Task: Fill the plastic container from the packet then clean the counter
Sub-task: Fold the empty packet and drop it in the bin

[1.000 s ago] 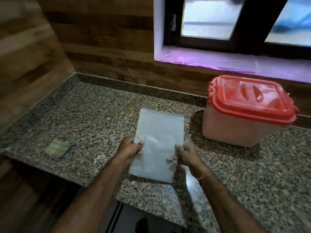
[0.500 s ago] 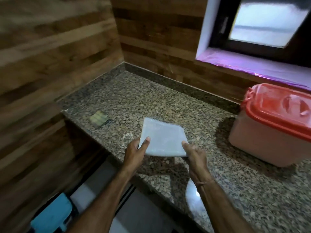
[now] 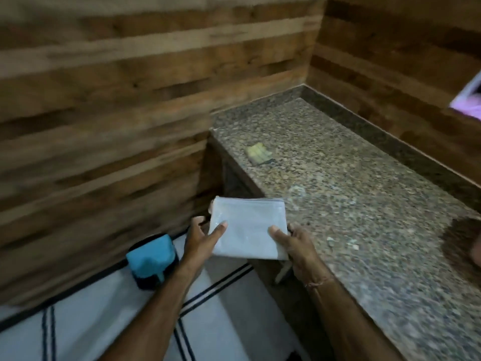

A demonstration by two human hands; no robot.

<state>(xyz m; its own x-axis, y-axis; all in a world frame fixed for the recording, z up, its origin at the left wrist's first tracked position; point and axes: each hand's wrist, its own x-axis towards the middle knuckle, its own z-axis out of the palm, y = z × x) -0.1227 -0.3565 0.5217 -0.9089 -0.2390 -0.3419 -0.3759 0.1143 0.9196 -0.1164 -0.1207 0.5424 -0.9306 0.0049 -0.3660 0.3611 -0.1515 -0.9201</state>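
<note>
A flat, pale grey plastic packet (image 3: 247, 227) hangs in the air past the left front corner of the granite counter (image 3: 364, 194). My left hand (image 3: 201, 239) grips its left edge, thumb on top. My right hand (image 3: 292, 242) grips its right edge the same way. Of the plastic container, only a blurred sliver shows at the far right edge (image 3: 476, 250), with its shadow on the stone. Its red lid is out of view.
A yellow-green scrub pad (image 3: 258, 153) lies near the counter's left end. A whitish smear (image 3: 298, 194) marks the stone beyond the packet. Below on the striped white floor stands a dark bin with a blue lid (image 3: 151, 256). Wood-panelled walls close the left and back.
Both hands have carried the packet off the counter toward the left, out over the floor. The view has swung left, so the red-lidded container has slid out of frame and the blue-lidded bin has appeared.
</note>
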